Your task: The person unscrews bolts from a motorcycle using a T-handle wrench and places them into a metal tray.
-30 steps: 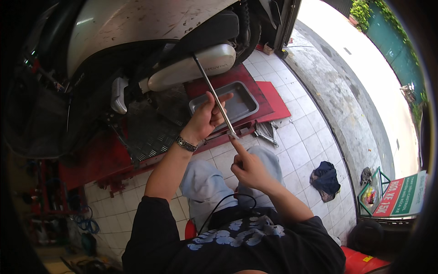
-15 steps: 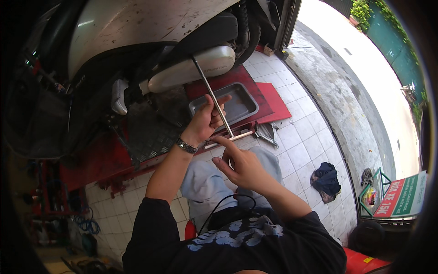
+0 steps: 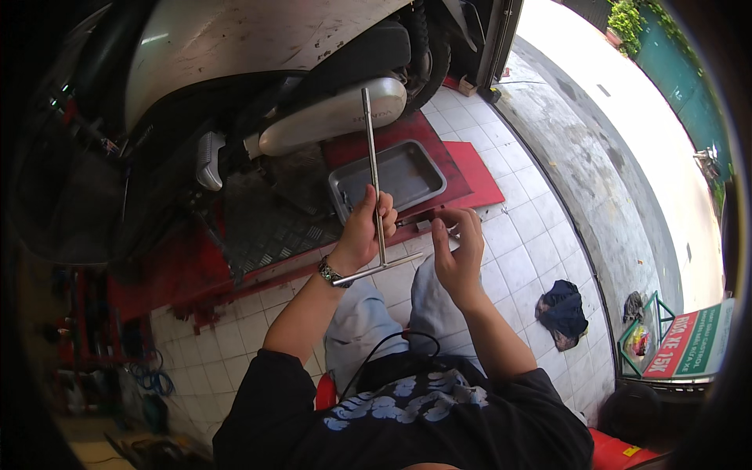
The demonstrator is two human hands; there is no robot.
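A long chrome T-handle socket wrench [image 3: 371, 149] is gripped midway along its shaft by my left hand [image 3: 364, 235], thumb pointing up the shaft. Its crossbar lies toward me, near my wristwatch. The far tip overlaps the silver engine side cover [image 3: 333, 117] of a scooter [image 3: 227, 47]; contact cannot be made out. Right of the wrench, my right hand [image 3: 460, 254] is raised with loosely bent fingers and thumb apart, nothing seen in it. Beyond my hands, a grey metal drip tray [image 3: 427, 160] rests on the red lift platform [image 3: 454, 168].
The scooter stands along the platform's far side. White floor tiles [image 3: 525, 227] surround my knees. A dark cloth [image 3: 562, 309] lies on the tiles at right. A sign board [image 3: 689, 337] stands by the doorway. Blue hose [image 3: 153, 376] coils at lower left.
My left hand has closed around the wrench shaft, and the wrench has swung more upright, its crossbar shifting left toward my wrist. My right hand has moved away from the crossbar, rightward and up.
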